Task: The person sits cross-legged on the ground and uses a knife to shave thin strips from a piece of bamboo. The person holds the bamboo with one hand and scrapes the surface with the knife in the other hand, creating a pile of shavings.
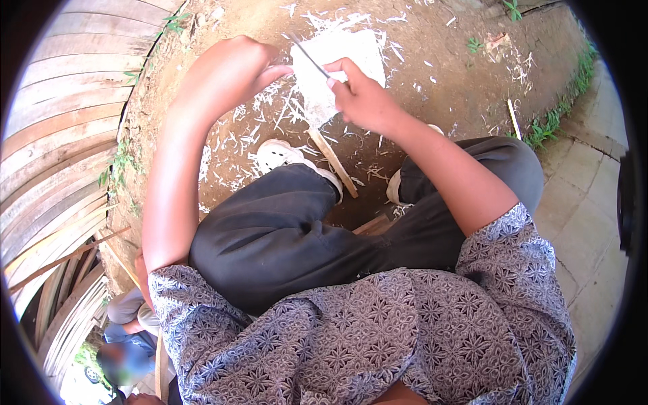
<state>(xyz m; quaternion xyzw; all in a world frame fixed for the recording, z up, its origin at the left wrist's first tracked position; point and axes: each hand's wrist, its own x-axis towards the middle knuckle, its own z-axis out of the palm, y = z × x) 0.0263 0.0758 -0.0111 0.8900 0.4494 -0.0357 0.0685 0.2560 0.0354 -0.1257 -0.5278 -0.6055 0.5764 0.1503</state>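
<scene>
Pale wood shavings (233, 138) lay scattered over the brown dirt ground (432, 74) in front of the seated person. The right hand (361, 98) was closed around a thin dark blade (310, 57), pinching its near end between thumb and fingers, with the blade slanting up and to the left over a whitish flat piece (337, 64) that lay on the ground just beyond the hands. The left hand (233, 67) was curled into a loose fist just left of that piece, its fingertips close to the blade; whether those fingers gripped anything could not be told, since the back of the hand hid them. A narrow wooden stick (332, 162) ran from under the whitish piece toward the near side, between the two white shoes (283, 155). The knees in dark trousers (283, 229) were drawn up beneath both forearms, and a patterned grey shirt (378, 331) filled the near part of the view. Curved wooden planks (57, 135) were stacked at the far left. At the lower left another person in blue (128, 337) sat nearby. Pale paving stones (580, 223) lay to the right, edged with a little grass (550, 125).
</scene>
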